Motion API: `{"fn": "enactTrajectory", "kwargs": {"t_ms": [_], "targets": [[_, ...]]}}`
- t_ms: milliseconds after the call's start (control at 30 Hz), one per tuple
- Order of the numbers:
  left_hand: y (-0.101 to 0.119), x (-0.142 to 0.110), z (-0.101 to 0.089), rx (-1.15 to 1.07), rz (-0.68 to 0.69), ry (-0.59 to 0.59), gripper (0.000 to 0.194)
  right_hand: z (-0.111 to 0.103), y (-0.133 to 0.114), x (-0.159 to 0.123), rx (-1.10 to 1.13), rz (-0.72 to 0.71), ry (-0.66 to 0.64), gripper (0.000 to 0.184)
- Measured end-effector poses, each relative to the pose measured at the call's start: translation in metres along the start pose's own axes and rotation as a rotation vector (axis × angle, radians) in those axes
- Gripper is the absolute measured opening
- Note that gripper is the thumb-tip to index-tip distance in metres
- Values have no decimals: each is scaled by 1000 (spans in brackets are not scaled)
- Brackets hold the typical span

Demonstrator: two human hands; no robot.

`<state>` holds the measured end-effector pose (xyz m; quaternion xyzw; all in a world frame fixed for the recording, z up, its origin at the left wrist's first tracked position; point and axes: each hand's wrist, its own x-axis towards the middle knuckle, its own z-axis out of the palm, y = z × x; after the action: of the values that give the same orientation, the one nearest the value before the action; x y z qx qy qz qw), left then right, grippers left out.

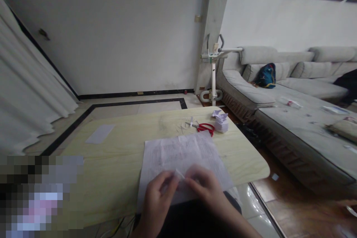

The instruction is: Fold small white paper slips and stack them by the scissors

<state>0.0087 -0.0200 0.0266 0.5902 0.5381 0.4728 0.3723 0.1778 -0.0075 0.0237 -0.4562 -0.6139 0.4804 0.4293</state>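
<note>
My left hand [164, 187] and my right hand [201, 182] meet near the table's front edge. Between their pinched fingertips is a small piece of white paper [179, 174], mostly hidden by the fingers and a little blurred. Both hands are above a large creased sheet of printed paper [184, 152] lying on the table. Beyond that sheet lie red-handled scissors [206, 128], with thin paper scraps [182, 126] by their blades. Folded white paper pieces [221, 122] stand just right of the scissors.
The pale wooden table [117, 178] has rounded corners. A white paper rectangle [100, 134] lies at its far left. To the right is a grey sofa [301, 119] with a blue bag [267, 76]. White exercise equipment [214, 78] stands behind the table. A blurred-out area covers the lower left.
</note>
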Motion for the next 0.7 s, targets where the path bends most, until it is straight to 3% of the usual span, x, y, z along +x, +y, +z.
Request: {"fn": "enactTrajectory", "kwargs": {"t_ms": [200, 400, 600, 700], "targets": [[0, -2, 2, -13, 7, -34, 24, 7, 2, -3, 46, -27, 39, 22], [-5, -3, 2, 52, 50, -81, 27, 1, 1, -1, 0, -27, -12, 14], [-17, -4, 6, 148, 194, -171, 19, -2, 1, 0, -22, -153, 56, 11], [-20, -6, 6, 174, 193, -170, 20, 1, 1, 0, -6, -162, 79, 16]]}}
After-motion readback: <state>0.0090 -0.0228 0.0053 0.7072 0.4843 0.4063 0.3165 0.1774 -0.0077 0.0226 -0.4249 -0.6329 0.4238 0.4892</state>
